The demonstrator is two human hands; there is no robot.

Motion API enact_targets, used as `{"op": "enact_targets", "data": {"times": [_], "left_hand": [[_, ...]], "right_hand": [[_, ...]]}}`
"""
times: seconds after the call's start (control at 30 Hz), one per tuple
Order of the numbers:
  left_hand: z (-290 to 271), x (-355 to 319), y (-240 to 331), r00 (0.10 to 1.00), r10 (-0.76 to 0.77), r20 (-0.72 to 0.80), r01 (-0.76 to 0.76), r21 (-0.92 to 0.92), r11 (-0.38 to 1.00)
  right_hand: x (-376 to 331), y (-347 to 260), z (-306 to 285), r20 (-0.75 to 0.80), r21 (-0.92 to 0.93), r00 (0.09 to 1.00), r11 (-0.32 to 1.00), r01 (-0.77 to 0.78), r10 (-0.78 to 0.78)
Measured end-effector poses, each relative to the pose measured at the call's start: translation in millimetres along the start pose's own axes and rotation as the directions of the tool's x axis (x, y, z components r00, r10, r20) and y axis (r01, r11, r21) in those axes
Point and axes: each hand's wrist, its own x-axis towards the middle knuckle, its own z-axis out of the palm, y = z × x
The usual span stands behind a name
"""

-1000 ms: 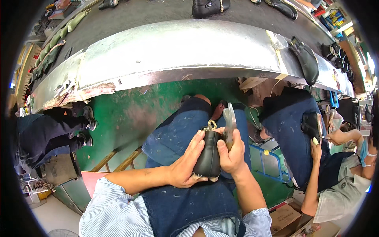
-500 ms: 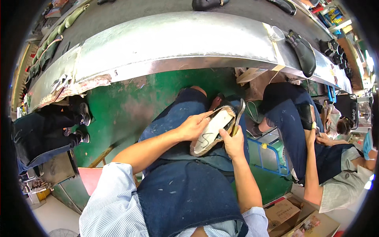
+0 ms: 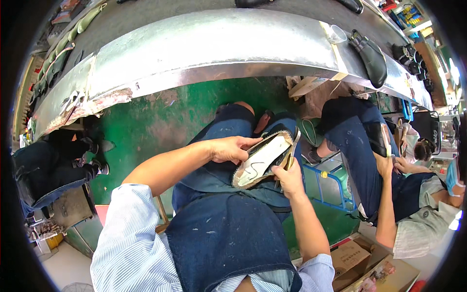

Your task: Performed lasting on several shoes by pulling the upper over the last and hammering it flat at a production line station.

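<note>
An unfinished shoe (image 3: 261,164) lies bottom up over my lap, its pale insole board facing me and its rough, pleated upper edge showing around it. My left hand (image 3: 231,149) grips the left side of the shoe, thumb and fingers at its edge. On the right side, my right hand (image 3: 290,179) is closed, the thumb pressed near the shoe's edge. A thin, dark curved piece (image 3: 296,138) with a shiny rim stands along the shoe's right side, above my right hand. Its kind and what my right fingers wrap around underneath are partly hidden.
A metal-edged bench (image 3: 214,41) runs across the front, bearing a black shoe (image 3: 370,61) and a clear cup (image 3: 336,34). At right, a co-worker's hands (image 3: 386,165) hold a dark shoe, beside a blue metal frame (image 3: 335,192). Cardboard boxes (image 3: 348,260) sit lower right.
My left hand has shifted slightly left and up along the shoe's edge. The curved piece has swung closer against the shoe, showing less of itself. My view has shifted slightly.
</note>
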Motion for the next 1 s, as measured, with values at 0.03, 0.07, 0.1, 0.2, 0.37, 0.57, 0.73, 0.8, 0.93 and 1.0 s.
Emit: {"op": "enact_targets", "data": {"times": [0.03, 0.07, 0.1, 0.2, 0.37, 0.57, 0.73, 0.8, 0.93, 1.0], "left_hand": [[4.9, 0.2, -2.1, 1.0, -0.002, 0.003, 0.002, -0.004, 1.0], [11.0, 1.6, -4.6, 0.999, 0.028, -0.034, -0.03, -0.042, 0.999], [14.8, 1.4, -7.5, 0.995, 0.061, -0.077, -0.067, -0.081, 0.994], [21.6, 2.1, -38.9, 0.975, 0.207, -0.083, -0.205, 0.023, 0.978], [34.7, 3.7, -62.3, 0.883, 0.433, -0.182, -0.264, 0.57, 0.778], [35.5, 5.5, -66.3, 0.861, 0.47, -0.193, -0.269, 0.612, 0.744], [34.8, 9.3, -68.5, 0.863, 0.462, -0.206, -0.212, 0.683, 0.699], [34.6, 11.3, -72.8, 0.853, 0.471, -0.225, -0.186, 0.712, 0.677], [28.7, 14.0, -68.4, 0.865, 0.446, -0.23, -0.278, 0.519, 0.809], [30.4, 11.1, -68.2, 0.876, 0.383, -0.292, -0.202, 0.498, 0.843]], "right_hand": [[-0.3, 12.3, 10.0, -0.1, 0.013, 0.995, 1.0, 0.026, -0.024], [-0.2, 20.1, 12.2, -0.122, 0.018, 0.992, 0.999, -0.035, 0.037], [1.5, 22.8, 15.3, -0.123, 0.034, 0.992, 0.999, 0.029, -0.024], [-4.7, 14.8, 2.7, -0.036, 0.076, 0.999, 0.997, 0.011, -0.009], [-47.6, 16.8, -28.9, -0.138, 0.196, 0.989, 0.98, -0.017, 0.044], [-82.5, -39.4, -22.5, 0.237, -0.858, 0.965, 0.443, 0.26, -0.108], [-66.5, -41.1, -21.6, 0.391, -0.894, 0.86, 0.085, 0.439, -0.329], [-61.4, -44.9, -24.0, 0.388, -0.916, 0.886, 0.0, 0.401, -0.252], [-46.6, -41.3, -12.6, 0.468, -0.831, 0.88, 0.301, 0.468, -0.079], [-40.1, -27.5, -6.3, 0.434, -0.752, 0.892, 0.495, 0.436, -0.127]]}}
